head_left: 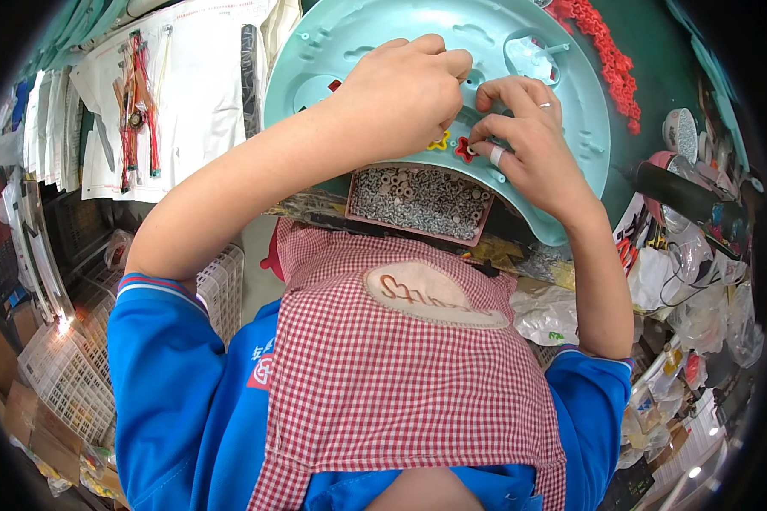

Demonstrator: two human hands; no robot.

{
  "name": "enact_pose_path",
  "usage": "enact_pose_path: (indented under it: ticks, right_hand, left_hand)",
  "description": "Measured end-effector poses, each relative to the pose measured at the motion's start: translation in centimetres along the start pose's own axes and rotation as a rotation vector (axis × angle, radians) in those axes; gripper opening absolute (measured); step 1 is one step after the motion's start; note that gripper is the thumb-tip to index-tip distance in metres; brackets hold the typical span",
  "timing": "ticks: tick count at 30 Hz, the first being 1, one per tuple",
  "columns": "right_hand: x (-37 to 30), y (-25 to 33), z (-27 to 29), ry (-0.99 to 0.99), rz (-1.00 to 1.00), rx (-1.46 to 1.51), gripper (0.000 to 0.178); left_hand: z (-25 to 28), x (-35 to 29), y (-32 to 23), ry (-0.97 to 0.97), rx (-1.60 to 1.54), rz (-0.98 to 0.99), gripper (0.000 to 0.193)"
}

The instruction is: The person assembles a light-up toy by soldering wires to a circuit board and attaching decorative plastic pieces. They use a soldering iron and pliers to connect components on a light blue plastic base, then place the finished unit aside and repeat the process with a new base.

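A light turquoise curved plastic panel with raised posts and cut-outs lies in front of me. My left hand is over its middle, fingers curled downward; the back of the hand hides the fingertips and whatever they hold. At the panel's near edge, my right hand has thumb and a finger bent together beside a red star-shaped piece. A tiny pale part shows at these fingertips, too small to name. Left of the red star sits a yellow star-shaped piece, partly behind my left hand.
Just below the panel is a pinkish box of small screws and rings. Red and black wire bundles lie on white sacks at the left. A red stringy strip lies at the far right. A dark-handled tool juts in from the right.
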State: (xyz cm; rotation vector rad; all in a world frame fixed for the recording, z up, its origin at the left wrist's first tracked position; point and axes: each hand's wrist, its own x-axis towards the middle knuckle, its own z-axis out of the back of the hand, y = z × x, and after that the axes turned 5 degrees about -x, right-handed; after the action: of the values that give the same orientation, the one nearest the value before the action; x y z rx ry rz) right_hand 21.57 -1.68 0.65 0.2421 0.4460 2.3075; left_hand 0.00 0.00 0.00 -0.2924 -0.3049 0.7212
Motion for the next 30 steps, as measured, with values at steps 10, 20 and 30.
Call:
enact_pose_path:
  ticks: [10, 20, 30]
  right_hand:
    - [0.2, -0.1, 0.1, 0.000, -0.018, 0.012, 0.015]
    - [-0.9, 1.3, 1.4, -0.124, -0.105, 0.022, 0.018]
    - [-2.9, 1.5, 2.8, -0.222, -0.120, -0.068, 0.014]
  left_hand:
    - [3.0, -5.5, -2.2, -0.256, -0.261, 0.023, 0.018]
    - [7.4, -21.1, 10.4, -0.127, 0.484, 1.359, 0.024]
    - [6.8, -18.6, 6.8, -0.319, -0.045, 1.152, 0.020]
